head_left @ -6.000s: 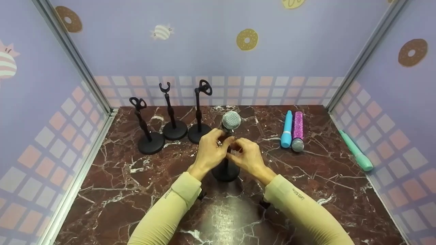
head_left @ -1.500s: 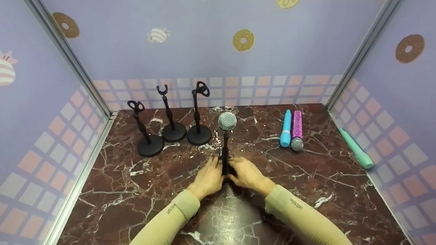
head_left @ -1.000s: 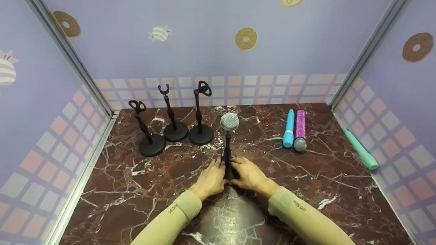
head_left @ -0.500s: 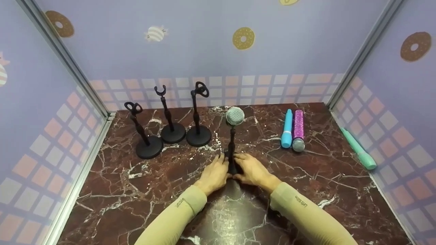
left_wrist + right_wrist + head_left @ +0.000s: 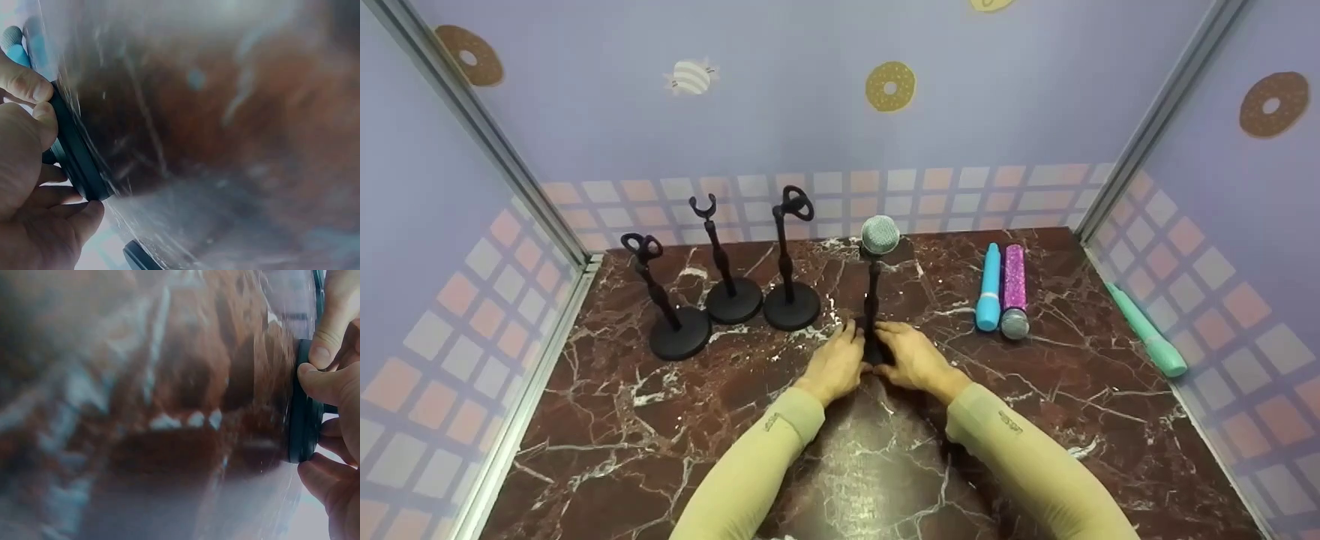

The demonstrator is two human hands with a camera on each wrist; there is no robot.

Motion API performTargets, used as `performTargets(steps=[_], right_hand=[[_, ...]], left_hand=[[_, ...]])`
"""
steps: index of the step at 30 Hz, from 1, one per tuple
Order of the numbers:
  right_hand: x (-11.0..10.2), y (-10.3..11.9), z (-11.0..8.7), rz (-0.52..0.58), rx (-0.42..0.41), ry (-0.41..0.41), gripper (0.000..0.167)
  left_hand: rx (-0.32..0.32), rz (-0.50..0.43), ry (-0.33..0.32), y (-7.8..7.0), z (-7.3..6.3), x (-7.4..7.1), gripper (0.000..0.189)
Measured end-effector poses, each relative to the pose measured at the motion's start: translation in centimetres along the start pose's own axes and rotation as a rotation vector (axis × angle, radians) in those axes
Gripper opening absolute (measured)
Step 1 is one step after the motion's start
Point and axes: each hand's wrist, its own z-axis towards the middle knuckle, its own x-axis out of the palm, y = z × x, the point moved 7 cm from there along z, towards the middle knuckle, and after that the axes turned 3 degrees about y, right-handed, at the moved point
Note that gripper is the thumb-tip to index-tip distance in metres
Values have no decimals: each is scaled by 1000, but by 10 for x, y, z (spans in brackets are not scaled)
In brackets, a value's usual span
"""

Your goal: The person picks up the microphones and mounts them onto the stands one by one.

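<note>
In the head view a black microphone stand [image 5: 871, 304] stands upright at mid-table, holding a microphone with a silver mesh head [image 5: 880, 235] at its top. My left hand [image 5: 835, 361] grips the left side of the stand's round base, and my right hand [image 5: 916, 358] grips the right side. Both wrist views show the base's dark edge [image 5: 79, 152] between thumbs and fingertips, low over the table. Most of the base is hidden by the hands in the head view.
Left of the held stand are three more black stands: one with a ring clip [image 5: 680, 334], one with a forked holder [image 5: 733, 301], another with a ring clip [image 5: 791, 306]. At right lie a blue microphone [image 5: 988, 289], a glittery purple microphone [image 5: 1015, 281] and a mint-green one [image 5: 1146, 330] beside the wall.
Both hands have gone from the upper part of the stand down to its base. Over the last second, the stand and its microphone have moved toward the back wall with the hands.
</note>
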Motion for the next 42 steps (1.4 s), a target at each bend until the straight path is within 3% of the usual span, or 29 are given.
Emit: performTargets(steps=[13,22,25,29,34,39,40,42], right_hand=[[11,-60,55,-47,66,63,76],[-16,-49,74,-33,148,102,72],[-8,-64,80,-29,160,81,70],[-13,-63,86,6,183,90,69],[-30,-42,94,16,213,129,68],[-29,-51,103,12,245,146,68],[-22,-61,104,20,231,133,69],[-29,-54,105,23,238,136,68]], left_hand=[[-84,-10,52,22,56,-1,73],[-147,-39,138,34,86,-5,74],[-154,-50,167,38,91,-5,75],[-160,-74,182,42,95,-5,76],[-183,-113,204,49,104,-4,75],[-184,-131,213,55,117,-1,78],[-180,-127,215,57,119,0,79],[-176,-116,224,59,122,1,79]])
